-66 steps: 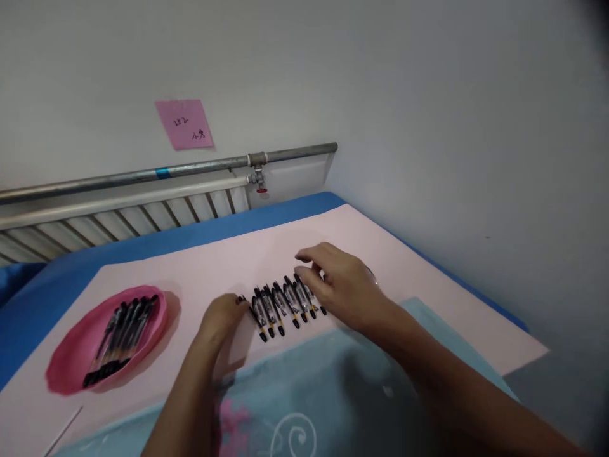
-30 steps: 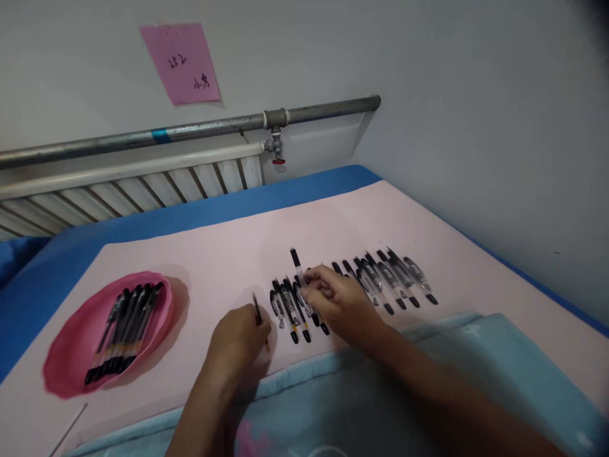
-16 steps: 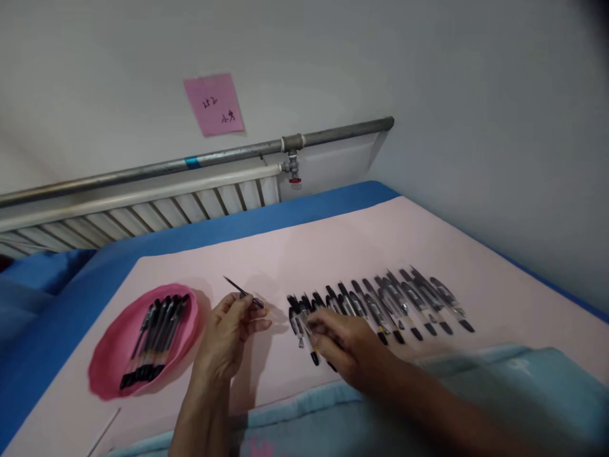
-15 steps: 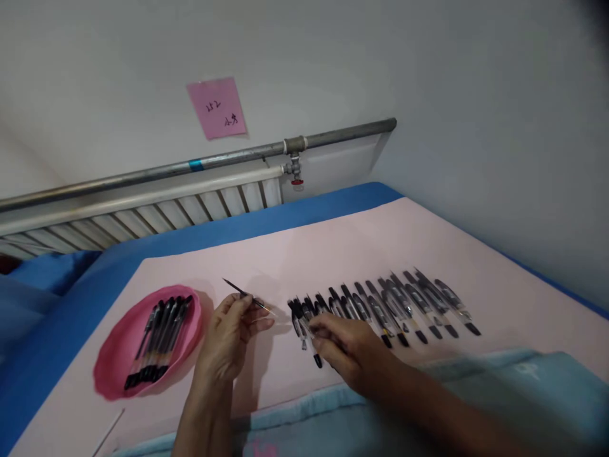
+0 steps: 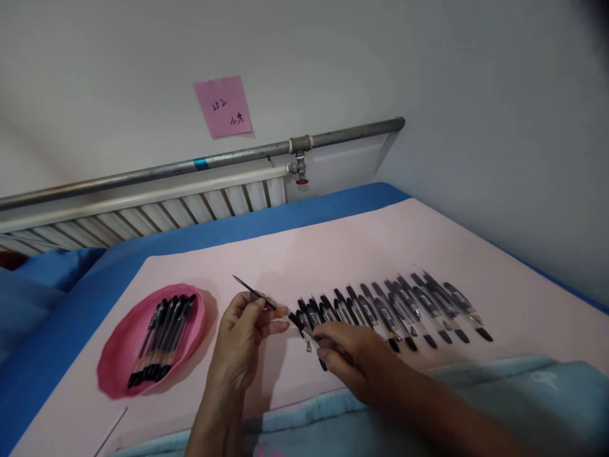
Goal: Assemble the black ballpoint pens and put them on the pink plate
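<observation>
My left hand (image 5: 247, 324) pinches a slim dark pen refill (image 5: 247, 287), its fine tip pointing up and left. Close to the refill's lower end, my right hand (image 5: 345, 346) grips a clear pen barrel (image 5: 304, 329) with a black end turned toward the left hand. Whether the two parts touch is hard to make out. Beyond and beside the right hand lies a row of black-and-clear gel pen parts (image 5: 366, 308), with barrels, caps and clips side by side. Some of these are covered by the right hand.
A pink scalloped dish (image 5: 111, 343) holding several pens (image 5: 166, 336) stands at the left. A thin white stick (image 5: 111, 431) lies near the front. Light blue cloth (image 5: 323, 412) borders the near edge. Behind the table run a radiator (image 5: 190, 206) and a pipe (image 5: 238, 154).
The right hand now holds a barrel whose black end has come up beside the refill in the left hand. The view has shifted slightly, so everything appears a little further right.
</observation>
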Demonstrator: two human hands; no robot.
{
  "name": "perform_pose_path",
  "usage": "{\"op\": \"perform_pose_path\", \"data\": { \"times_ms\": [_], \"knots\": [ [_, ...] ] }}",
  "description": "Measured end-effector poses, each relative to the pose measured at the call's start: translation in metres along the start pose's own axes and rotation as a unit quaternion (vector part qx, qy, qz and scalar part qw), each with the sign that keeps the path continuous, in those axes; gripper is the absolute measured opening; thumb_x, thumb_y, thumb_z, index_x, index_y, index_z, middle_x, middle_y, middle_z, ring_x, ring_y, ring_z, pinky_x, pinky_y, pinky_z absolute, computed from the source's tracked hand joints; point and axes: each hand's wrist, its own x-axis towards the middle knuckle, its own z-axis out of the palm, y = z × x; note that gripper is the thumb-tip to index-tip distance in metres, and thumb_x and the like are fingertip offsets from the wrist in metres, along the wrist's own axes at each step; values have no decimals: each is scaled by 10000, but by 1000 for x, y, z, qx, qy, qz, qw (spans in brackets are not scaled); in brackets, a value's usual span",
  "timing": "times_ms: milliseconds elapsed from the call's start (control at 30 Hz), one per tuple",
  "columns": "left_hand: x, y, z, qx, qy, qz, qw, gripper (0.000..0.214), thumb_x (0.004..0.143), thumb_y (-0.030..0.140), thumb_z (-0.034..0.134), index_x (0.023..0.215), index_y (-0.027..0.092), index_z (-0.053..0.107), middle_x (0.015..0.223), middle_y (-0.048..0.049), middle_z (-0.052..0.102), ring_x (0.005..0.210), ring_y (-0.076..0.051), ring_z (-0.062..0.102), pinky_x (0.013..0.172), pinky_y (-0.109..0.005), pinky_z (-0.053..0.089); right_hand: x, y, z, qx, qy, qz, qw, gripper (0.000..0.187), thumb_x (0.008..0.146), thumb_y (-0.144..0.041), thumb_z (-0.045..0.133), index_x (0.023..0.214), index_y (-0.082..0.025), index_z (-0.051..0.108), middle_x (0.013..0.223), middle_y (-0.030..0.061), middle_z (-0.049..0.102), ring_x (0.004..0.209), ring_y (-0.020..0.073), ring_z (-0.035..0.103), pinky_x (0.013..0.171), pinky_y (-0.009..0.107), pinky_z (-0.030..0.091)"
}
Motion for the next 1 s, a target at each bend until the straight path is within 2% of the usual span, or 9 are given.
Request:
{"op": "perform_pose_path", "data": {
  "times_ms": [233,633,867,933,1000],
  "knots": [
    [3,-1,-4,-5,32,21,999,188,642,218,652,748,141,517,673,0,614,672,-200,660,544,-277,530,-1,3,2,-35,-19,-9,999,175,804,-149,426,903,-175,568,773,22,586,681,131,516,581,233,318],
    [1,-2,-2,24,17,34,999,158,689,240,619,755,138,518,692,-4,613,680,-193,657,569,-281,527,-2,4,2,-66,-22,-15,997,151,811,-156,421,858,-175,562,782,29,583,689,132,517,579,230,315],
    [0,-5,-1,41,11,28,999,167,692,266,617,753,151,513,697,0,607,718,-196,653,594,-279,512,-3,4,2,-64,-20,-5,998,168,813,-166,427,899,-184,570,800,29,593,707,136,531,584,230,319],
    [-3,-6,0,66,-10,25,997,151,706,274,602,748,152,523,704,-9,613,718,-183,644,612,-281,506,-2,3,3,-65,-15,-8,998,161,813,-172,433,897,-186,569,798,27,593,711,137,532,587,232,321],
    [-6,-6,3,108,-65,18,992,120,724,262,581,746,149,546,741,-30,627,738,-167,627,660,-289,498,-2,4,3,-64,0,-9,998,164,821,-179,427,910,-186,564,818,32,598,720,138,533,595,235,327]
  ]
}}
